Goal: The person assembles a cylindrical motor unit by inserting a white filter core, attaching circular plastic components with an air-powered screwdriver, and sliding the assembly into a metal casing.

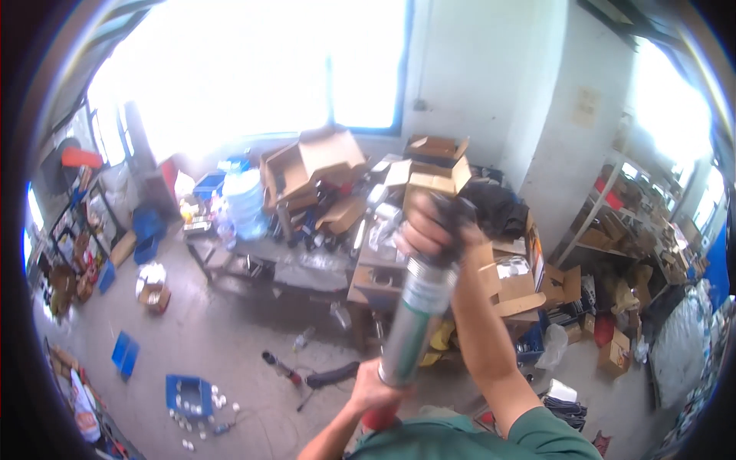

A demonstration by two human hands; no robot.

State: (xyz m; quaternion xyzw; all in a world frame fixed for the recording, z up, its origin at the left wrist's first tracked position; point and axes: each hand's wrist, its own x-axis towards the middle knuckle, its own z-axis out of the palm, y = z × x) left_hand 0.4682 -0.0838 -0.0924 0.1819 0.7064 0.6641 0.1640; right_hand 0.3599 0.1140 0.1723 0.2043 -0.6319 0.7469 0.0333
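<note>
I hold a long silver cylinder (415,333) with a green band, tilted up in front of my chest. My left hand (376,391) is wrapped round its lower part, just above a red end piece (379,418). Higher up, my right hand (425,230) is closed round the dark top piece (455,217), above a ribbed metal collar. That upper end is blurred, so its shape is unclear. What kind of device it is cannot be made out.
Beyond the cylinder, a cluttered workbench (307,272) carries open cardboard boxes (314,161) and a clear blue water jug (245,203). A blue bin (188,395) with small white round pieces lies on the floor, near a dark elongated object (333,374). Loaded shelves (613,222) stand right.
</note>
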